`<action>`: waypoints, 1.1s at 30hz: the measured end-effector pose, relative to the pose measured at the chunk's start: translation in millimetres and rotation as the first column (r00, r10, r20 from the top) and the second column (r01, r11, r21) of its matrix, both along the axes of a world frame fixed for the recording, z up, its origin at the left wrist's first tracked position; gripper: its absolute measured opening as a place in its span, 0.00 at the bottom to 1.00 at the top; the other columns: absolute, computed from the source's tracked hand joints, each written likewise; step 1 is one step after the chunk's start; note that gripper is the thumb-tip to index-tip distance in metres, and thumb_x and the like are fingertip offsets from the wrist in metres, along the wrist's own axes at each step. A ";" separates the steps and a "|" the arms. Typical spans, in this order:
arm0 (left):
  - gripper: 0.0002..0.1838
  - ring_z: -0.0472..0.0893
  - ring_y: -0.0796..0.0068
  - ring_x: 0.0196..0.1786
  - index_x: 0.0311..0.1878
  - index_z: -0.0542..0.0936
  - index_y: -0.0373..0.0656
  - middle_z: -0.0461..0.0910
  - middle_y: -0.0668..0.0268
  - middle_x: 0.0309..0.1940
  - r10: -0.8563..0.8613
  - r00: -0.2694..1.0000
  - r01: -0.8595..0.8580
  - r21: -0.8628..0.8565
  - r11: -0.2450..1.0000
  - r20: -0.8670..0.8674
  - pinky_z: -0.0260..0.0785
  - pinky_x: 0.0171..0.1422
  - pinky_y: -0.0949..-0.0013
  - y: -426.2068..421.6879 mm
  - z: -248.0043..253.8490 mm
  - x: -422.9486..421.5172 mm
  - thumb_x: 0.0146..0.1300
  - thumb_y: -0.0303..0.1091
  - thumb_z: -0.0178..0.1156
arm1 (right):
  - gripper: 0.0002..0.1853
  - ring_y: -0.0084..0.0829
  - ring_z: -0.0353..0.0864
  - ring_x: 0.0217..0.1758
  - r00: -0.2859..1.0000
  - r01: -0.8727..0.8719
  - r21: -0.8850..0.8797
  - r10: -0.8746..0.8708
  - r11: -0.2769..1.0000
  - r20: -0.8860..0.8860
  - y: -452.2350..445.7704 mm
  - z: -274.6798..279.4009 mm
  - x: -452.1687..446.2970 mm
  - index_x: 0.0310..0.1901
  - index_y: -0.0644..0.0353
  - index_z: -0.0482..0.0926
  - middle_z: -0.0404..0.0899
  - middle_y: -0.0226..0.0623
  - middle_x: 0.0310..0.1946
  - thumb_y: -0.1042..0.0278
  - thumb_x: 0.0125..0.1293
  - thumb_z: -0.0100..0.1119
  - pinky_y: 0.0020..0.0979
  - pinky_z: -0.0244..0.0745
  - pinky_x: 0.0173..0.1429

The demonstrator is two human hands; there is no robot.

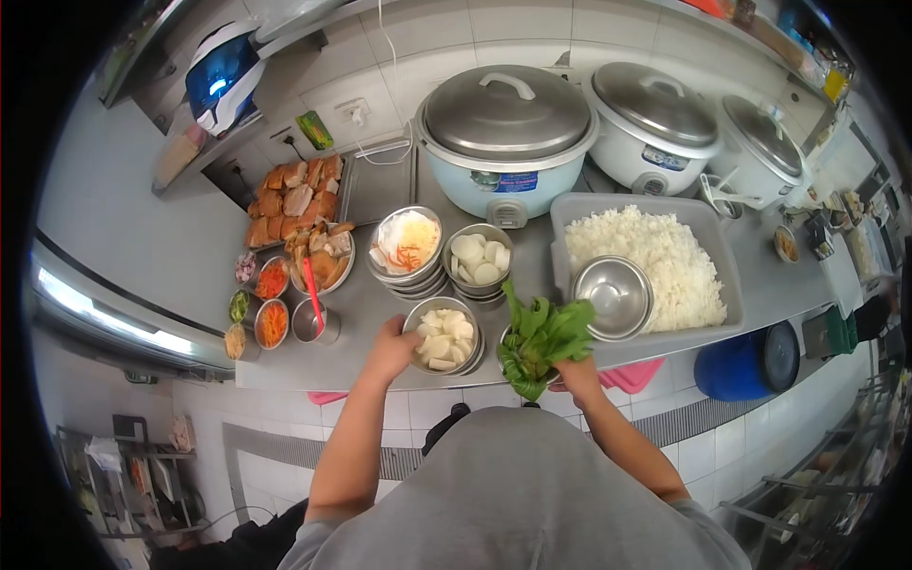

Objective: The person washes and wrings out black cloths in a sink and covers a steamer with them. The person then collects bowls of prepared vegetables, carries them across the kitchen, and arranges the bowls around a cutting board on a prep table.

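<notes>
My left hand (389,351) is closed on the side of a metal bowl (471,367) of pale white slices (444,339), which tops a stack at the counter's front edge. To its right, my right hand (578,378) grips the side of a bowl heaped with leafy greens (541,347); the leaves hide most of that bowl and some fingers. Just behind stand a stack topped by round white slices (478,258) and another topped by a bowl with white and orange shreds (407,244). An empty metal bowl (613,296) rests on the cooked rice (655,256).
The rice fills a grey tub (730,275) at right. Large lidded rice cookers (503,190) line the wall. At left are a tray of browned meat pieces (296,199), cups of shredded carrot (273,323) and a metal cup (313,323) with a red-handled utensil. A blue barrel (731,366) stands below.
</notes>
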State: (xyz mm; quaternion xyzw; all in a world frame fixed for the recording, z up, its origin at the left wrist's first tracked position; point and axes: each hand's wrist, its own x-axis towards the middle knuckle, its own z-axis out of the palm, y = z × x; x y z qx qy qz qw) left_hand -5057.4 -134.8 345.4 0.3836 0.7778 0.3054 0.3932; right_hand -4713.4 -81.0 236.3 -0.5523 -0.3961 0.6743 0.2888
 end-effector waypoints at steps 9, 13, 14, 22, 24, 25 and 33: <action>0.23 0.85 0.57 0.48 0.54 0.82 0.32 0.86 0.50 0.45 -0.295 0.953 0.303 0.163 0.939 -0.073 0.74 0.55 0.59 33.1 45.1 77.4 0.58 0.37 0.62 | 0.32 0.43 0.88 0.44 0.982 0.037 -0.161 -0.066 0.986 -0.178 -14.0 -4.6 8.6 0.66 0.65 0.66 0.81 0.47 0.50 0.61 0.65 0.66 0.44 0.89 0.39; 0.24 0.84 0.49 0.53 0.57 0.80 0.34 0.85 0.46 0.49 -0.323 0.939 0.333 0.073 0.940 -0.122 0.74 0.60 0.56 44.2 30.5 107.9 0.60 0.38 0.59 | 0.33 0.42 0.87 0.47 0.971 0.041 -0.133 -0.071 0.990 -0.230 -21.0 1.6 11.0 0.67 0.64 0.64 0.78 0.47 0.54 0.63 0.65 0.65 0.43 0.89 0.40; 0.26 0.83 0.46 0.55 0.59 0.79 0.34 0.85 0.45 0.51 -0.319 0.931 0.331 0.041 0.943 -0.177 0.73 0.62 0.54 44.8 27.6 111.3 0.61 0.38 0.58 | 0.33 0.42 0.86 0.48 0.961 0.054 -0.113 -0.082 0.992 -0.264 -24.4 4.1 8.6 0.68 0.64 0.63 0.77 0.47 0.56 0.64 0.65 0.65 0.43 0.89 0.41; 0.29 0.79 0.41 0.63 0.67 0.72 0.33 0.80 0.37 0.58 -0.293 0.938 0.305 0.038 0.952 -0.185 0.68 0.70 0.51 41.6 13.0 126.7 0.63 0.35 0.52 | 0.36 0.37 0.84 0.51 0.973 0.043 -0.100 -0.065 0.994 -0.223 -32.9 7.0 1.0 0.71 0.62 0.59 0.74 0.47 0.61 0.69 0.66 0.66 0.41 0.89 0.42; 0.29 0.79 0.41 0.63 0.67 0.72 0.33 0.79 0.36 0.58 -0.276 0.942 0.291 0.055 0.955 -0.189 0.68 0.70 0.51 42.5 5.3 126.0 0.63 0.34 0.52 | 0.36 0.37 0.84 0.50 0.976 0.030 -0.109 -0.053 0.994 -0.213 -33.5 14.3 0.2 0.71 0.62 0.60 0.73 0.47 0.60 0.68 0.66 0.66 0.41 0.89 0.42; 0.29 0.79 0.41 0.63 0.67 0.72 0.33 0.80 0.37 0.58 -0.274 0.944 0.287 0.048 0.957 -0.186 0.68 0.70 0.51 42.8 1.4 125.5 0.63 0.34 0.52 | 0.34 0.37 0.84 0.49 0.979 0.021 -0.099 -0.041 0.995 -0.198 -34.9 18.4 -0.6 0.70 0.62 0.60 0.75 0.46 0.57 0.68 0.66 0.66 0.41 0.88 0.42; 0.28 0.80 0.43 0.62 0.66 0.73 0.34 0.82 0.41 0.57 -0.304 0.937 0.306 -0.015 0.952 -0.170 0.70 0.68 0.52 41.4 4.9 123.4 0.64 0.36 0.54 | 0.27 0.38 0.84 0.45 0.954 0.172 -0.195 -0.212 0.966 -0.211 -16.0 -4.5 6.0 0.64 0.63 0.67 0.80 0.43 0.48 0.64 0.67 0.61 0.43 0.88 0.42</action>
